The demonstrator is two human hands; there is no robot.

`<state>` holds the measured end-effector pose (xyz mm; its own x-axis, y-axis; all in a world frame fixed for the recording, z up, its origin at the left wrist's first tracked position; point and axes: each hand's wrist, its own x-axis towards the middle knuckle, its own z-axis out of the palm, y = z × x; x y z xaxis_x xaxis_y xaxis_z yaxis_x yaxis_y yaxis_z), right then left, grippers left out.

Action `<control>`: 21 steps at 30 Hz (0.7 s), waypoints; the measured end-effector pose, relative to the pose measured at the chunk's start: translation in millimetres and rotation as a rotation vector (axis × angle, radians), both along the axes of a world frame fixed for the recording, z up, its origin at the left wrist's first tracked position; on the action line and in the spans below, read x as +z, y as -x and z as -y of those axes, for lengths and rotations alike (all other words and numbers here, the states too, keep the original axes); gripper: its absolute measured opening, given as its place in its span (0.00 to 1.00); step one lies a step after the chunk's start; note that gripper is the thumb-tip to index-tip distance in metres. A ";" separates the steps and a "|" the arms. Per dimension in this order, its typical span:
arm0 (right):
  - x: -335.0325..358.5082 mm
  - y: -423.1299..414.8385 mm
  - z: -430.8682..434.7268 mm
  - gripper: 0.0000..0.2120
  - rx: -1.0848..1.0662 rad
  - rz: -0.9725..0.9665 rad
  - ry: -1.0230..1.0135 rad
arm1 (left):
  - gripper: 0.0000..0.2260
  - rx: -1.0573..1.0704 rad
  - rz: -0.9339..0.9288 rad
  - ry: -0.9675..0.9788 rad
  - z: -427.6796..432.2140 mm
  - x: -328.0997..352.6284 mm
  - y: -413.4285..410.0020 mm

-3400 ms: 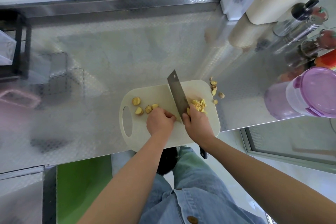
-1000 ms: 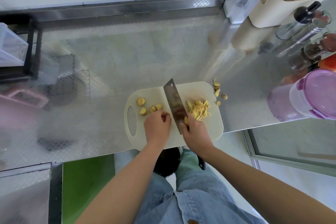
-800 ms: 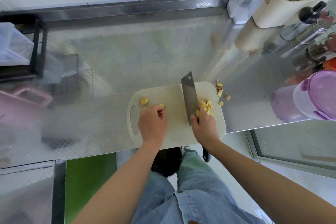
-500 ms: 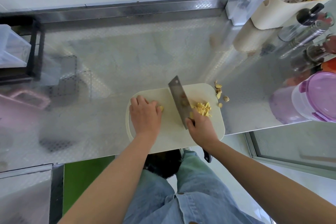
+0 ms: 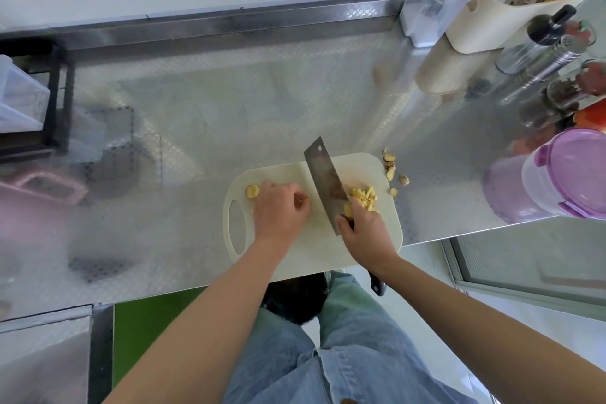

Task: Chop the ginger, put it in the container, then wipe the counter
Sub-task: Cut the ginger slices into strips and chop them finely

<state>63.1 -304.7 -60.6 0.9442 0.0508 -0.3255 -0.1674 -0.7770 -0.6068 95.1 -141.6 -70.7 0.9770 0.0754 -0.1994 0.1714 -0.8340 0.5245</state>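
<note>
Stage: the chopping is judged to be partway through; the other two steps have not been started.
Done: a pile [image 5: 364,198] of chopped ginger has been built up on the right part of the board [image 5: 311,249].
Left: the slices [image 5: 252,190] at the left of the board are uncut. Nothing is seen to have been put in the purple container [image 5: 557,174], which stands lidded at the right, well apart from the board. The counter [image 5: 229,108] is unwiped, and scraps [image 5: 392,170] lie on it just off the board's far right corner.
Right hand [image 5: 365,233]: clamped round the handle of the knife [image 5: 323,174]. The blade is held tilted, just left of the pile, with a bit of ginger stuck to it near the hand.
Left hand [image 5: 280,211]: laid over the slices with fingers curled down, a yellow bit showing at the fingertips. Whether a slice is pinched cannot be told.
Change from half a second ago: the left hand has been drawn back towards the knife, so that the round slice at the far left is uncovered again. The knife and the pile are much as they were.
Change from 3.4 s ago: the left hand, then right beside the blade, has been moved off to the slices. No cut is being made now.
</note>
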 end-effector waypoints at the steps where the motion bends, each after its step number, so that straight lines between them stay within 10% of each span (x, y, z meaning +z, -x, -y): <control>1: 0.8 -0.1 -0.1 0.07 0.008 0.003 0.002 | 0.04 0.011 -0.060 0.079 6.4 1.5 1.6; 21: 13.6 6.1 6.4 0.04 0.223 -0.024 0.193 | 0.03 0.334 -0.300 0.197 30.9 -2.6 27.3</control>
<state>57.0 -311.2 -47.0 0.9086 0.1909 -0.3715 0.0075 -0.8967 -0.4425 67.8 -172.5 -73.3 0.8032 0.3077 -0.5102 0.5804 -0.5973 0.5535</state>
